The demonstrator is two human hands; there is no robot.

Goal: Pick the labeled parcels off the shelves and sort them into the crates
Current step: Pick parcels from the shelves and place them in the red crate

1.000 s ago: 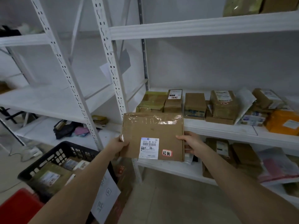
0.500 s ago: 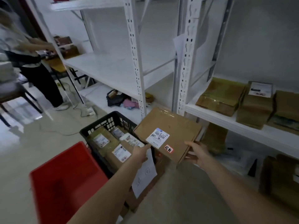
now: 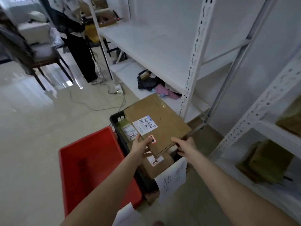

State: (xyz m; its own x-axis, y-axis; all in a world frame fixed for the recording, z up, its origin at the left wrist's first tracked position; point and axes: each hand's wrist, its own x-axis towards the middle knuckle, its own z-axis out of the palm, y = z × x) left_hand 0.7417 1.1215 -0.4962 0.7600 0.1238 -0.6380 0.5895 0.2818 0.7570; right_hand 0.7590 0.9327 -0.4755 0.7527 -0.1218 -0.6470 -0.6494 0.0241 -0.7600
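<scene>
Floor (image 3: 40, 128) pale, glossy; white shelving (image 3: 192, 70); red crate (image 3: 91, 160) beside black crate (image 3: 116, 117).

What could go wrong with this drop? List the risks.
1. Both the left hand and right hand grip only the near edge of the flat parcel; its far end could dip and slip.
2. The black crate already holds labeled parcels, so it may land tilted or ride the rim.

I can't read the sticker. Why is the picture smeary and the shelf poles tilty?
Head view: motion blur smears the label on the parcel; the wide-angle lens splays the shelf posts; glare whitens the floor on the left.
</scene>
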